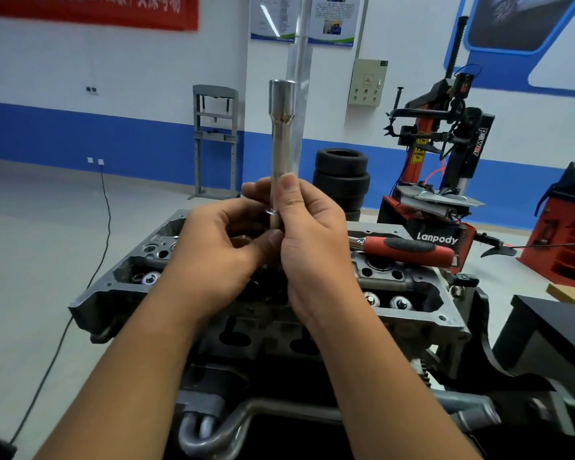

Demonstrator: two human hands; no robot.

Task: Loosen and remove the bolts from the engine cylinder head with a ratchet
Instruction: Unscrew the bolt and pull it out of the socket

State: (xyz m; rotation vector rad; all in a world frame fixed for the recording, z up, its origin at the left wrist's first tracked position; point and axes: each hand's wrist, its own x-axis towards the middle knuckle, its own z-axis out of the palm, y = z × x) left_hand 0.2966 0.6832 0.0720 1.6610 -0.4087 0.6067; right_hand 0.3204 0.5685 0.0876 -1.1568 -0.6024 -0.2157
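While both hands meet above the cylinder head [422, 303], the right hand [312, 240] pinches an upright long bolt [281, 141] (head uppermost); the left hand [213, 247] curls its fingers round the bolt's lower end. A red-handled ratchet [409, 249] lies on the head.

Two hands [213, 247] [312, 240], one ratchet [409, 249], three stacked tyres [342, 180].

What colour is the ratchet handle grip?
Red with a black textured insert, on the ratchet handle lying on the cylinder head; head view.
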